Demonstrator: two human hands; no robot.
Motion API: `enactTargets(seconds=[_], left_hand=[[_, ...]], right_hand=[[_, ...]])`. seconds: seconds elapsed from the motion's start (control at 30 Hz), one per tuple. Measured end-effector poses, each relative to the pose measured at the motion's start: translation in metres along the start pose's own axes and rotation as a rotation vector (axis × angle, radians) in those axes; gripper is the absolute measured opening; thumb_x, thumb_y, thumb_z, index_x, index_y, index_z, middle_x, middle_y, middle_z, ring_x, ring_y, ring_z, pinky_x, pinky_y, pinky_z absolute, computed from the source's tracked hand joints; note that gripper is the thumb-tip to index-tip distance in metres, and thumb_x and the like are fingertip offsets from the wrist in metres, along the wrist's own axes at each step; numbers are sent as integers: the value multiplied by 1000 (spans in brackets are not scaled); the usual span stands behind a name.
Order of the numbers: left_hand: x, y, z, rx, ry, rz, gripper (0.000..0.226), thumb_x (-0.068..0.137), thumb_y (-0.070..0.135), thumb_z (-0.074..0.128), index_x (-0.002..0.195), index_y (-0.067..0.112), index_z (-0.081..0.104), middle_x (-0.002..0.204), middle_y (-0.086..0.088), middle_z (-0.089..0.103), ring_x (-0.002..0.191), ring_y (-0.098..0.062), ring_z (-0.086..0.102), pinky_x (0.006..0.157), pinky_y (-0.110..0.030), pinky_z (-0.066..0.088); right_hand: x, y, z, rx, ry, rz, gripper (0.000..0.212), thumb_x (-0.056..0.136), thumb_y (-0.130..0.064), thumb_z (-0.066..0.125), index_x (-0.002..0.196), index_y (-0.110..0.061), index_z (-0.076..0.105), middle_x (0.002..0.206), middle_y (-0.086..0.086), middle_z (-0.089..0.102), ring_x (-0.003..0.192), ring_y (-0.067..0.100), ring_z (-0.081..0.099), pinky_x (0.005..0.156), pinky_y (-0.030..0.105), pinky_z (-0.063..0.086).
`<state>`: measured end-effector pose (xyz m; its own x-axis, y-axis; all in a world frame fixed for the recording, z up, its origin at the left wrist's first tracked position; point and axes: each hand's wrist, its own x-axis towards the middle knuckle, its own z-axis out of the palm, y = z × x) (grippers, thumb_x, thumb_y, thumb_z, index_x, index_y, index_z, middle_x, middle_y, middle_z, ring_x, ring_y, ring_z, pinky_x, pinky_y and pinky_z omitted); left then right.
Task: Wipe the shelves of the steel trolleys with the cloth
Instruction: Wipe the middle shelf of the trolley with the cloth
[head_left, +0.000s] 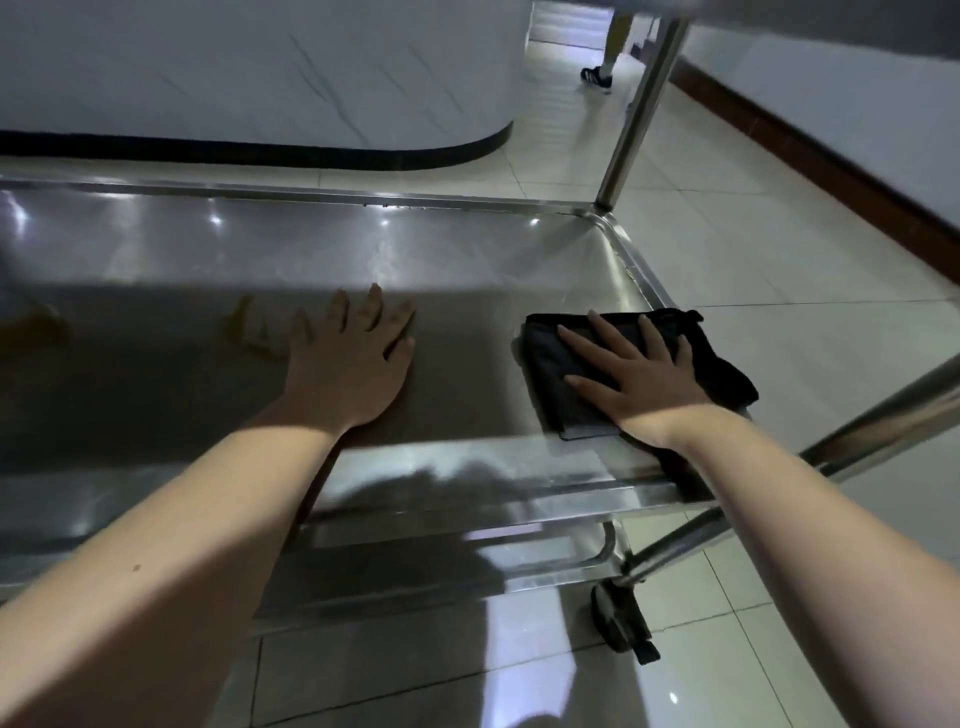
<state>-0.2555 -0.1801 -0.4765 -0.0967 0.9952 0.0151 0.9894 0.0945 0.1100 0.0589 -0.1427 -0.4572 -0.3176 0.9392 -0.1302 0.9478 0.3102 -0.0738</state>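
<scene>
A curved white counter (260, 67), grey-veined, stands at the back with a black base band (311, 156). To its right, glossy pale floor tiles (727, 270) run to a white wall (857, 93) with brown skirting (831, 177). Past its curved end stands someone's dark shoe (597, 79).

steel shelf (467, 260) | black folded cloth (724, 376) near right front corner — left hand (348, 364) flat mid-shelf

Shelf (260, 249) cut off at left, cloth (722, 374) partly under right hand (644, 379), bystander's leg (616, 39) cropped above

Right hand (641, 376) flat on black cloth (561, 374); left hand (348, 358) flat on steel shelf (156, 249).
</scene>
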Motion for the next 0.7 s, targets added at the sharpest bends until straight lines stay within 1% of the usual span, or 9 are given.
enactTargets(seconds=[0.1,0.17,0.3,0.4,0.53,0.63,0.7], left_hand=[[3,0,3,27,18,4,53,101,52,12,153,46,5,165,7,-3,150,-28,1,116,-59,3],[3,-1,6,30,26,9,54,99,54,11,152,46,4,165,6,-3,150,-28,1,115,-60,2],[3,-3,8,32,39,17,56,97,57,10,152,48,3,164,8,-4,151,-26,1,115,-59,2],[5,0,10,38,29,-4,57,97,57,9,152,48,1,164,8,-6,151,-25,0,115,-59,1],[6,6,6,38,4,-37,55,100,56,12,152,46,0,164,7,-7,151,-25,-2,115,-58,0],[3,10,0,33,-21,-49,55,100,55,13,153,45,0,164,6,-7,151,-25,-2,117,-58,0],[6,10,-6,27,-73,-39,55,101,55,13,153,44,1,164,6,-7,151,-27,-2,116,-59,0]], right_hand=[[61,4,-6,-21,16,6,55,89,-76,21,137,-72,-4,162,-22,-4,149,34,-6,114,63,-7],[103,5,-10,-47,16,28,56,90,-76,21,140,-69,-3,163,-18,-1,149,36,-4,114,64,-4],[167,6,-20,-62,5,50,56,89,-78,17,142,-66,-1,164,-12,1,148,39,0,113,66,-4],[186,5,-23,-60,1,99,59,89,-79,16,144,-63,1,164,-11,1,148,41,-1,112,67,-5],[155,0,-21,-58,-20,61,59,89,-78,16,144,-63,-1,164,-13,-2,148,40,-2,113,65,-5],[102,-13,-11,-44,-53,-6,58,88,-78,15,139,-68,-11,162,-17,-10,148,39,-7,112,66,-5],[58,-27,-2,-32,-50,-94,55,82,-82,9,127,-75,-21,160,-21,-15,148,40,-11,112,66,-7]])
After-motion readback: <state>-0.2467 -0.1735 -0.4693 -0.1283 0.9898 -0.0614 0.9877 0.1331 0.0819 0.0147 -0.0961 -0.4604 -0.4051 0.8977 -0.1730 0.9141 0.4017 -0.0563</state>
